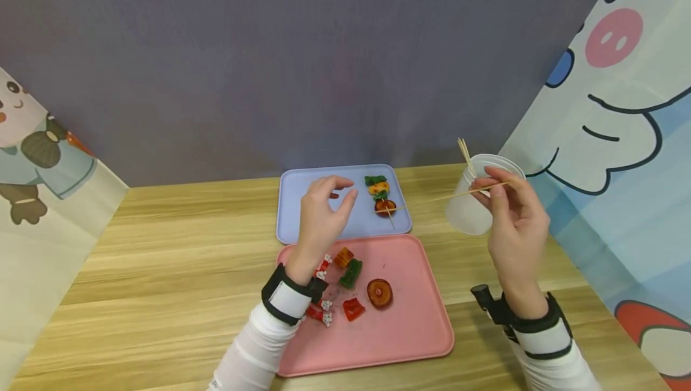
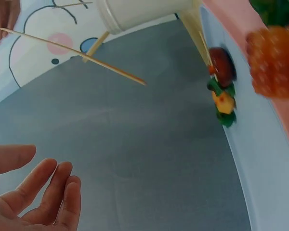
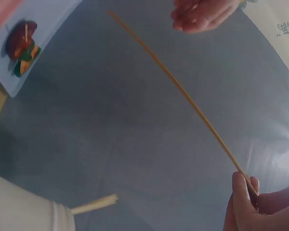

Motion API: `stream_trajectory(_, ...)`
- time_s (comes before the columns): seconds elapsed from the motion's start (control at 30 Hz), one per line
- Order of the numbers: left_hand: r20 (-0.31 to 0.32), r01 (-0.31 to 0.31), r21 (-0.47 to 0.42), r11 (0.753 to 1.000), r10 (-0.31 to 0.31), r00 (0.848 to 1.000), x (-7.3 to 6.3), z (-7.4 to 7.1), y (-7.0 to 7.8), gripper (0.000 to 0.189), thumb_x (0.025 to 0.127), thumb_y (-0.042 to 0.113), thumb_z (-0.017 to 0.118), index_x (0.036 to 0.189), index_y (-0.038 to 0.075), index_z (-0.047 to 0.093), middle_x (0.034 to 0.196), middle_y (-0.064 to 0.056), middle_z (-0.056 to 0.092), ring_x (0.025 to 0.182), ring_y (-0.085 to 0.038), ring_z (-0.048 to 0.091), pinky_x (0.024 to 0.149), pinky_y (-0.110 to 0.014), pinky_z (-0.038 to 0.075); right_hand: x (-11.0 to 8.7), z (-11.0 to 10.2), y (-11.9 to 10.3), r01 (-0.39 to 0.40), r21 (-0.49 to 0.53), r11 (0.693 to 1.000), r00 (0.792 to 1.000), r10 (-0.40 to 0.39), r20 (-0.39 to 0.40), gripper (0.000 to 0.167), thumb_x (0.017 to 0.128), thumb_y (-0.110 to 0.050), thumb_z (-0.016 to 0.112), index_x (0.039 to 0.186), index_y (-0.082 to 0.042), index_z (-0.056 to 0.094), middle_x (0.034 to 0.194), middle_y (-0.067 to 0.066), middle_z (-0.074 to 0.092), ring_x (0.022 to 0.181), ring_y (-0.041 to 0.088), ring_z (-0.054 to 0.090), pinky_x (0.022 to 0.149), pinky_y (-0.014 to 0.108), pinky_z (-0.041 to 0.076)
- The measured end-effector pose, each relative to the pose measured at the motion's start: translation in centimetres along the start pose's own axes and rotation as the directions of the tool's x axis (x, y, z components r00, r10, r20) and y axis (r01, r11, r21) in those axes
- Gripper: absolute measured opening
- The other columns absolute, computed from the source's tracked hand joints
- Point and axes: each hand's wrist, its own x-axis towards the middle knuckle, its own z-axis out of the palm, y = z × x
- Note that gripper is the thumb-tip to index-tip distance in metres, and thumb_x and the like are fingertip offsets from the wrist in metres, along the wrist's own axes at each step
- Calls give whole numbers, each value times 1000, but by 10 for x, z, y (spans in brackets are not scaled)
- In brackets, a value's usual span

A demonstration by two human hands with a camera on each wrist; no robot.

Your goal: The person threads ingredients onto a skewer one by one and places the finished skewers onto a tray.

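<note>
Right hand point(image 1: 517, 229) pinches skewer point(image 3: 198, 111) near one end, right of centre in head view; left hand point(image 1: 323, 210), near centre, holds nothing, thumb and fingers apart. Skewer likely light, stiff, snappable; best pinched near end.

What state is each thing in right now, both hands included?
Left hand: raised, empty
Right hand: pinching the bare skewer near one end
Bare skewer: nothing threaded on it
Loaded skewer: threaded with food, lying on the blue tray
Blue tray: holding the loaded skewer
Pink tray: holding loose food pieces
White cup: upright, spare skewers sticking out
</note>
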Motion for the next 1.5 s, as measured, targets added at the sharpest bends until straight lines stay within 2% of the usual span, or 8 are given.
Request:
stream_trajectory(0.13,40,-4,-11,1000,4,999,-1,5,4,16,87,17,68,100,8,69,98,-7,69,92,-22,59,78,-36,52,-2,3,10,-74,44,996,996,71,54,26,94,5,48,116,17,55,97,15,63,93,24,63,84,26,54)
stream_trajectory(0.3,133,1,8,1000,-2,991,-5,12,7,20,86,19,70,104,9,70,101,-4,68,92,-20,59,79,-32,51,-7,8,20,-180,66,981,979,173,109,27,95,2,47,118,16,53,101,14,61,97,22,62,87,27,53)
stream_trajectory(0.57,297,24,49,999,-37,954,-13,24,11,26,84,20,73,108,13,71,105,-2,70,101,-15,63,85,-32,51,-15,18,29,-326,125,937,942,312,121,30,96,-2,48,117,19,49,102,13,61,97,20,63,89,28,52)
stream_trajectory(0.73,343,8,71,997,-32,939,-17,29,12,19,84,18,72,102,13,74,96,-1,72,89,-13,67,77,-27,55,-19,21,31,-374,132,918,925,360,120,30,96,-2,48,118,18,48,103,13,60,98,20,62,90,30,52)
stream_trajectory(0.87,349,-11,78,997,-17,937,-18,32,11,12,84,16,72,95,13,76,89,0,73,78,-11,68,70,-21,54,-20,23,32,-380,133,915,923,365,124,31,96,-4,48,119,18,47,103,12,61,97,20,63,91,30,52)
stream_trajectory(1.13,335,-31,89,996,-1,942,-20,34,9,10,83,14,73,92,14,77,88,1,74,76,-9,68,68,-18,51,-18,25,31,-371,102,923,927,360,110,33,94,-1,53,120,18,49,100,11,63,92,19,64,87,30,54)
stream_trajectory(1.37,255,31,-38,999,-20,967,-21,35,10,11,86,11,69,95,7,73,89,-2,71,78,-11,67,68,-16,53,-19,18,28,-328,7,945,939,326,111,37,91,0,58,125,12,52,107,12,66,101,21,64,86,28,54)
stream_trajectory(1.5,185,62,-121,991,-39,982,-21,35,14,9,87,10,67,94,6,71,88,-3,70,79,-12,67,67,-16,53,-23,11,32,-319,-154,935,924,343,172,36,90,-3,61,124,9,55,110,9,69,101,13,66,86,22,52)
